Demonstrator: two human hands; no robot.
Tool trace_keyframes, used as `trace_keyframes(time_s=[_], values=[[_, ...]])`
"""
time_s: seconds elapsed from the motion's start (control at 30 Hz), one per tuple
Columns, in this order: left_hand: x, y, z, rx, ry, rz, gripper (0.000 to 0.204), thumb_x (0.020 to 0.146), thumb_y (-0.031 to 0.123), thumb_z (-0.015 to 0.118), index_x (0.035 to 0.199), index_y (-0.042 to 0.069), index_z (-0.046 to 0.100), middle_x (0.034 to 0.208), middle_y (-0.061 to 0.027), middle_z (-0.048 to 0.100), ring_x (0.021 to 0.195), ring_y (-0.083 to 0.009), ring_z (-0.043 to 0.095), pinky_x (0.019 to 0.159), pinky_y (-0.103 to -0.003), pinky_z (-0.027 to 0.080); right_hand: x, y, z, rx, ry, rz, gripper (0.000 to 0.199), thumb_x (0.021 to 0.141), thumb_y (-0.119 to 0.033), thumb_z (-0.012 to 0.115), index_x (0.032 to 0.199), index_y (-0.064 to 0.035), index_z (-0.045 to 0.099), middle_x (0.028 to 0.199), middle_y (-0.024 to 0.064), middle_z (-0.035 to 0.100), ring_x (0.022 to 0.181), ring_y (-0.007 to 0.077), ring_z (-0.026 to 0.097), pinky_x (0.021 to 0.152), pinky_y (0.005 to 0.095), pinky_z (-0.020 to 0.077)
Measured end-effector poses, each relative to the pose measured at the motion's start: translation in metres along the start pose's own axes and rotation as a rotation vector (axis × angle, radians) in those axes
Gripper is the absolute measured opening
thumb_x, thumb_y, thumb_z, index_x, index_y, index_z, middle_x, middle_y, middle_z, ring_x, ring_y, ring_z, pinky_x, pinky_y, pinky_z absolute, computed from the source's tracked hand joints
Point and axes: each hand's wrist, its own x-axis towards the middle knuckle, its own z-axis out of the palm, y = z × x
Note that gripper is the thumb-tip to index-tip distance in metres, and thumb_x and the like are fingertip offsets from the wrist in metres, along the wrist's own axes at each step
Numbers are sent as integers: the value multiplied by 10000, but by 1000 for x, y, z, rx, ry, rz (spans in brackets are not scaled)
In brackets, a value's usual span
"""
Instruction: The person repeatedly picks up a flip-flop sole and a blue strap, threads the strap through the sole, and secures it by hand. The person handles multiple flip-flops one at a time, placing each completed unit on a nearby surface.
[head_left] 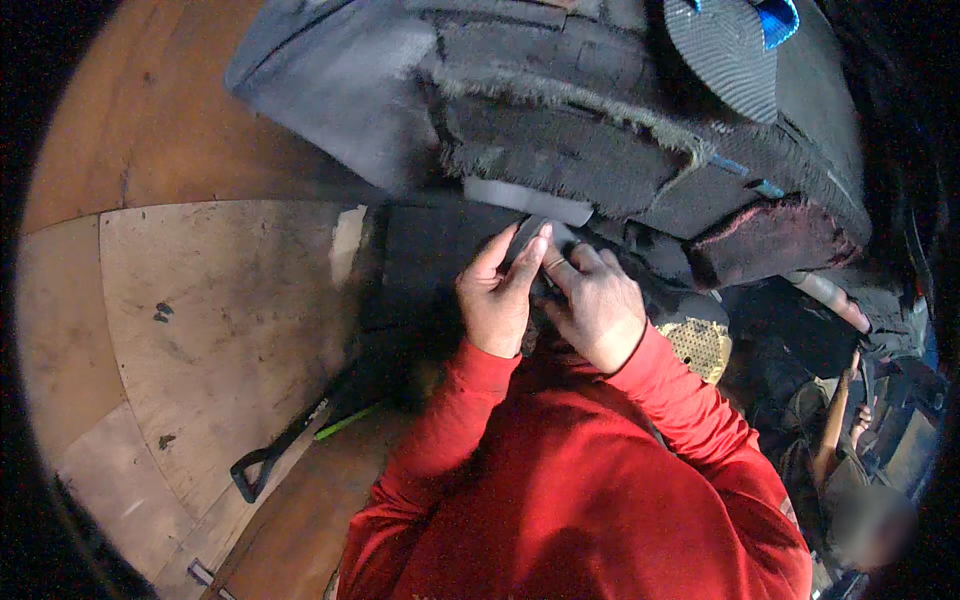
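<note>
1. A small dark grey piece (562, 233) is held between the fingertips of the left hand (495, 300) and the right hand (605, 300); each grip is closed into a pinch upon it.
2. Just beyond it, a pale strip (527, 200) is seen, and the way forward is blocked by bulky dark fabric (580, 130) with frayed edges.
3. Near the right forearm, a yellow perforated piece (697, 345) is placed.
4. At left, stained wooden boards (230, 330), a black handle (255, 478) and a green stick (347, 422) are shown.
5. At far right, another person's forearm (836, 425) is seen.
</note>
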Motion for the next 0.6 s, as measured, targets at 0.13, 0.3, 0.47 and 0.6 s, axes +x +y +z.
trace_keyframes(time_s=[0.13,0.3,0.47,0.6], values=[[-18,8,-12,-287,-121,-14,407,917,72,688,1282,-54,560,1209,-84,647,1018,-109,627,868,-241,507,-12,-13,9,-285,262,-40,466,845,-191,541,1300,-276,597,863,27,515,794,220,550,599,339,535],[-12,28,-25,182,-107,205,338,888,66,707,1200,-33,626,1039,-87,672,944,-173,662,810,-282,514,-9,-18,26,-157,394,-102,414,807,-194,598,1218,-206,642,832,36,531,775,231,563,593,340,531],[5,35,-14,706,-95,325,276,856,107,735,1088,-32,683,954,-130,673,861,-188,651,775,-290,500,-5,-19,36,55,290,3,429,825,-233,653,1236,-117,610,844,79,581,791,273,605,610,366,547],[8,30,-2,748,-96,287,266,869,117,719,1083,-35,679,917,-142,670,823,-218,646,750,-308,496,-8,-9,29,26,220,8,455,837,-191,600,1285,-115,580,899,90,597,833,296,623,627,382,561]])
